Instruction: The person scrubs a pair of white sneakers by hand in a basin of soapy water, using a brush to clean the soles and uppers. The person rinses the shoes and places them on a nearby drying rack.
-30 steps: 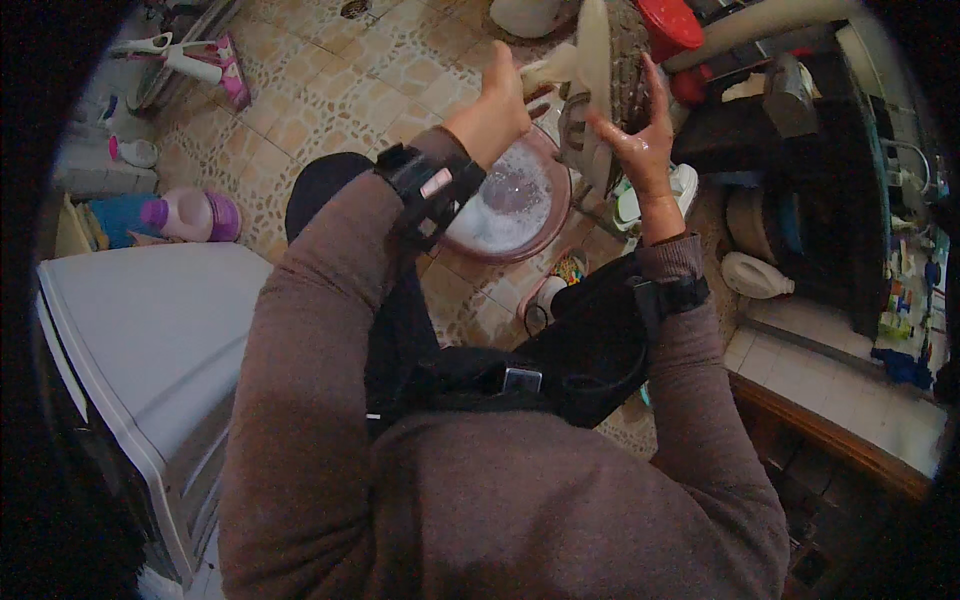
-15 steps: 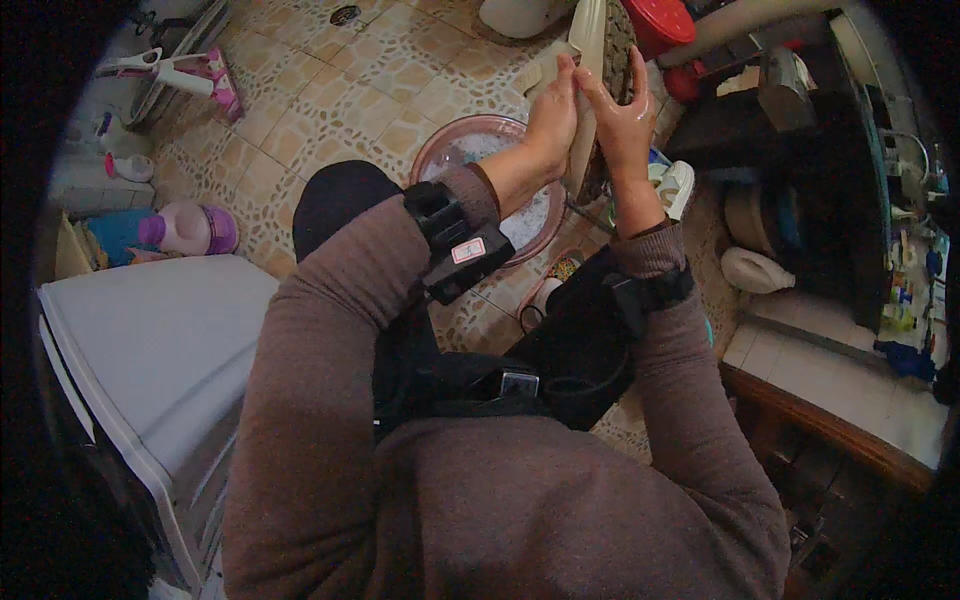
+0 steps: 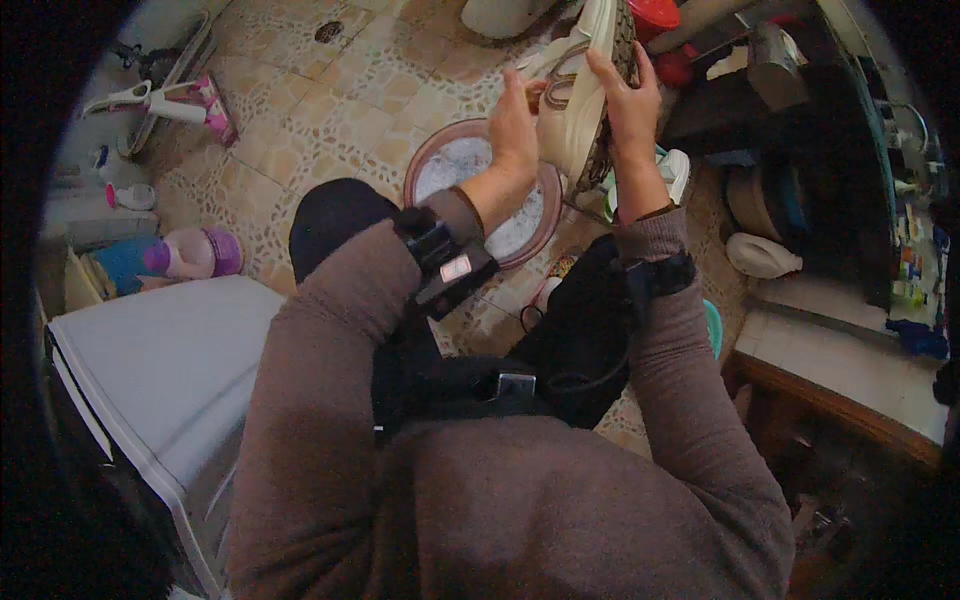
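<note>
A cream shoe (image 3: 568, 135) with a dark, ridged sole is held up above the right side of a pinkish-brown basin (image 3: 417, 170) of sudsy water. Its sole faces right and its opening with straps faces left. My right hand (image 3: 630, 115) grips it from the sole side, thumb over the pale edge. On the other side, my left hand (image 3: 513, 130) has its fingers against the shoe's opening; its thumb points up. Part of the left fingers is hidden behind the shoe. Beneath my right wrist, a white and green shoe (image 3: 676, 178) shows in part.
A white-lidded appliance (image 3: 160, 350) stands at my left, with a purple-capped bottle (image 3: 195, 253) behind it. To the right are a dark shelf (image 3: 800, 150), a white jug (image 3: 762, 256) and a tiled ledge (image 3: 835, 370). A red bucket (image 3: 655, 15) is at the far right.
The shoe has turned, so its upper and opening now show. My left hand has shifted left, away from my right hand, and the basin's suds show more.
</note>
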Available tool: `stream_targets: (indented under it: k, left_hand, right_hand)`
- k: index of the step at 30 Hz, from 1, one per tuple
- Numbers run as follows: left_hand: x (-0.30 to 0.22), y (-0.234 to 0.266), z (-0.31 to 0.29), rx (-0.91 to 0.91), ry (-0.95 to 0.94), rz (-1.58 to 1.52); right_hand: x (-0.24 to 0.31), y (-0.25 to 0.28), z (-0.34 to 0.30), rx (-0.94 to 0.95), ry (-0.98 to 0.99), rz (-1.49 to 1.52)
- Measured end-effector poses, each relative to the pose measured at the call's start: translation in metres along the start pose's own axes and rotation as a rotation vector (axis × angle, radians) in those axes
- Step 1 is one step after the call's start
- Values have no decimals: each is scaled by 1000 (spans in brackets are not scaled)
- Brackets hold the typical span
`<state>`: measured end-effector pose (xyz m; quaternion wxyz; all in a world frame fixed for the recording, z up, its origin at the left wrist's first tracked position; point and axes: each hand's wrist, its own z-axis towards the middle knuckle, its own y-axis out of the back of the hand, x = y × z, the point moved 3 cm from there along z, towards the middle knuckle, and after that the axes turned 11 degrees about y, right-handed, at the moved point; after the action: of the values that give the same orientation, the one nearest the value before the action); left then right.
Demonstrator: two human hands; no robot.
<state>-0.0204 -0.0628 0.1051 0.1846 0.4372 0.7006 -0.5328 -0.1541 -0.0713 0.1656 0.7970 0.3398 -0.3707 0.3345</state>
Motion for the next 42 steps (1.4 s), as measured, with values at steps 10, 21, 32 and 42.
stream_targets:
  k: [10, 21, 32, 42]
  left_hand:
    - [12, -15, -24, -116, -267, 486]
    - [18, -10, -6, -94, -250, 471]
    - [-4, -9, 10, 60, -349, 806]
    - [-70, -11, 7, 151, -145, 430]
  right_hand:
    - [-26, -11, -7, -102, -283, 236]
    - [-35, -13, -8, -106, -314, 161]
    - [-20, -5, -16, -107, -158, -276]
    - [-16, -1, -22, -63, -600, 590]
